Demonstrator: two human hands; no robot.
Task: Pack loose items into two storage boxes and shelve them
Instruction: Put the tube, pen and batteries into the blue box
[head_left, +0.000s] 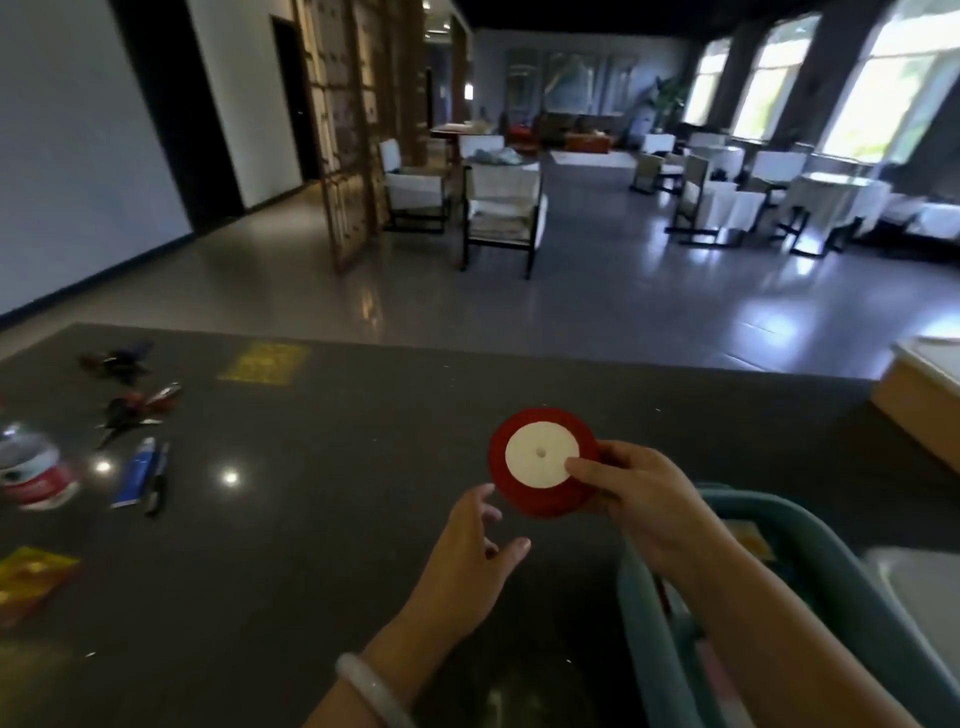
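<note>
1. the red ribbon spool (542, 462), red tape wound round a white card hub, sits near the centre of the view, held above the dark counter (332, 519) and not yet in any box.
2. the right hand (639, 499) pinches the spool at its 4 o'clock edge, thumb on the white face and the other fingers curled behind it.
3. the left hand (475, 561) hovers just beside the spool at its 7 o'clock, fingers loosely spread and holding nothing; it looks clear of the spool, though the blur leaves that uncertain.
4. the teal storage box (670, 639) lies at 5 o'clock from the spool, under the right forearm. something yellow and something pink show inside, so packing seems to have begun; how full it is cannot be told.
5. a second box is not surely visible: a pale shape at the far right edge by the teal box could be one, but it is too cropped to judge.
6. still loose on the counter, out at 9 o'clock from the spool: a blue tube (136, 475) with a dark pen (157, 480) beside it, a red and white roll (31, 467), two dark bundles (132, 405) farther back, and a yellow packet (31, 577) at 8 o'clock.
7. judgement: the task is at an early to middle stage. the spool goes in next, several items remain, and no shelf or shelving is in sight.
</note>
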